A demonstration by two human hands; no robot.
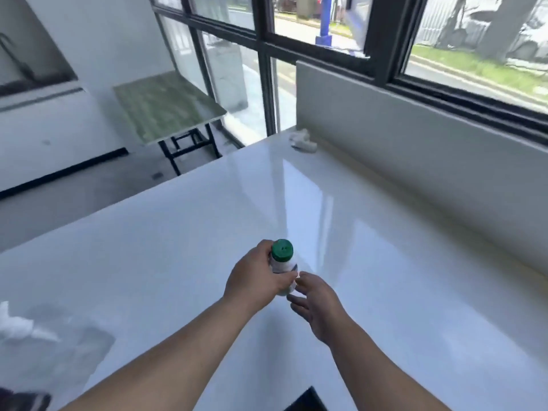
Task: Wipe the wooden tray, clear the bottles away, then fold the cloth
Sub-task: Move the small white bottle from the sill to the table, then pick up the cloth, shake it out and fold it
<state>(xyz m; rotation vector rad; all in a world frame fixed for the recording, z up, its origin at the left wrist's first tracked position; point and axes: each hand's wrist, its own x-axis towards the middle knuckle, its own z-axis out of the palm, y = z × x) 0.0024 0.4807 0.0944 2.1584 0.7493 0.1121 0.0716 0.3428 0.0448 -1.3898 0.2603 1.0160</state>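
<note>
A small white bottle with a green cap stands upright over the middle of the glossy white counter. My left hand is wrapped around its body from the left. My right hand is just to the right and below the bottle, fingers apart, fingertips near the bottle's base, holding nothing. A crumpled white cloth lies at the counter's far end by the wall. No wooden tray is in view.
A low white wall under the black-framed window runs along the counter's right side. A green folding table stands on the floor beyond the left edge. Something white and blurred lies at the near left. A dark object sits at the bottom edge.
</note>
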